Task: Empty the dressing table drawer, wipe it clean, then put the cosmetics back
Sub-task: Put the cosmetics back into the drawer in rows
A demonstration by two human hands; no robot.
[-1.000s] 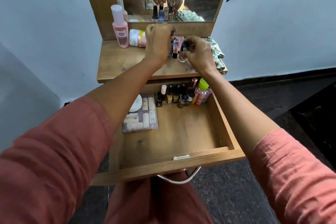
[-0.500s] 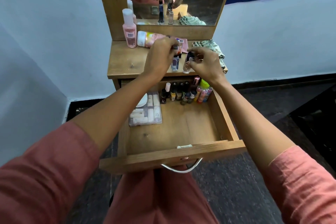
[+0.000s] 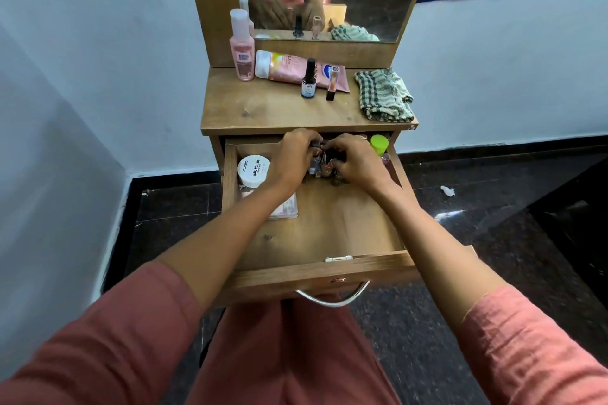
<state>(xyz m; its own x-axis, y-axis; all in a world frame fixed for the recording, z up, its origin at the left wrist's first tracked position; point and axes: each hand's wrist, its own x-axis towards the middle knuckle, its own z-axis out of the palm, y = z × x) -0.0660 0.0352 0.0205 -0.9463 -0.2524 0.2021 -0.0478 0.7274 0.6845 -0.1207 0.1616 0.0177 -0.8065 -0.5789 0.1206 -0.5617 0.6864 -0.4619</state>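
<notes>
Both hands [image 3: 329, 161] dropped from tabletop into drawer [image 3: 329, 233]; small bottles [image 3: 318, 164] between them.

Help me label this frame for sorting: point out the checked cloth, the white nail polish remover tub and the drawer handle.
checked cloth [image 3: 383, 95], head view, middle of the folded fabric.
white nail polish remover tub [image 3: 253, 169], head view, centre of its lid.
drawer handle [image 3: 332, 301], head view, bottom of the metal loop.

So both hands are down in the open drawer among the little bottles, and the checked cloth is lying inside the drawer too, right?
Not quite: the head view shows the checked cloth on the tabletop, not in the drawer. The left hand and right hand are indeed among the little bottles.
</notes>
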